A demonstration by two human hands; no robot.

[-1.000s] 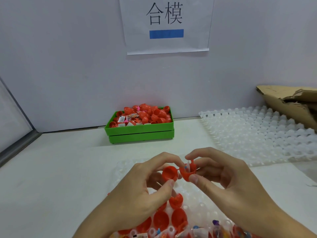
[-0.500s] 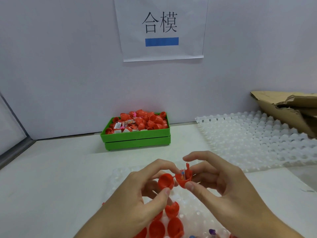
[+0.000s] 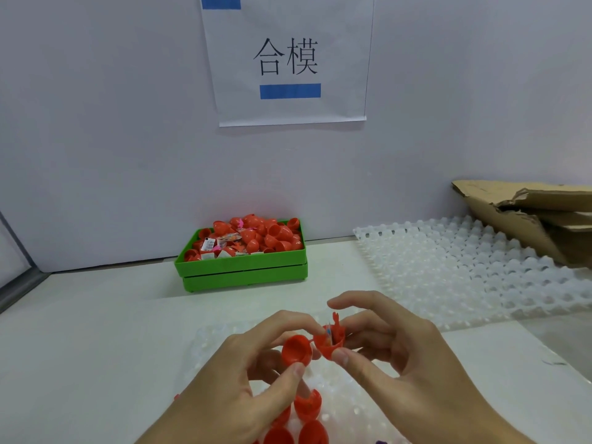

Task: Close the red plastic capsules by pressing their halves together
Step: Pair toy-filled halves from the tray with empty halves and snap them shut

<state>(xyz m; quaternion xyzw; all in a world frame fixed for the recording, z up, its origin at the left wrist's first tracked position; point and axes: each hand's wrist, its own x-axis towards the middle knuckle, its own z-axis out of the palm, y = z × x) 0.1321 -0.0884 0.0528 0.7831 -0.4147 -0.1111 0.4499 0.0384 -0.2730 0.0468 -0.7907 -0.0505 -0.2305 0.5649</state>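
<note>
One red capsule is being worked on above the near clear tray [image 3: 224, 339], the landmark used here. Its empty half [image 3: 296, 350] is being pinched between the thumb and curled fingers of the left hand [image 3: 230, 389]. The filled half [image 3: 330, 339], with a small toy and a slip of paper standing up out of it, is being gripped by the thumb and fingers of the right hand [image 3: 407, 370], whose index finger is arched above it without touching. The two halves are being held side by side, touching or nearly touching at the rims, not yet pressed together, so this capsule is judged unfinished.

Several more red capsule pieces [image 3: 307, 408] are being held in the near clear tray's cups just below the hands; whether each is closed cannot be told. Well beyond the tray, against the wall, a green bin [image 3: 243, 270] is being kept heaped with red capsules and paper slips, so much work is judged to be left.

Open tabletop is being left between the tray and the green bin. To the tray's far right an empty clear tray [image 3: 464, 274] is lying, with torn cardboard [image 3: 528, 216] behind it, and room on that side is judged tighter.
</note>
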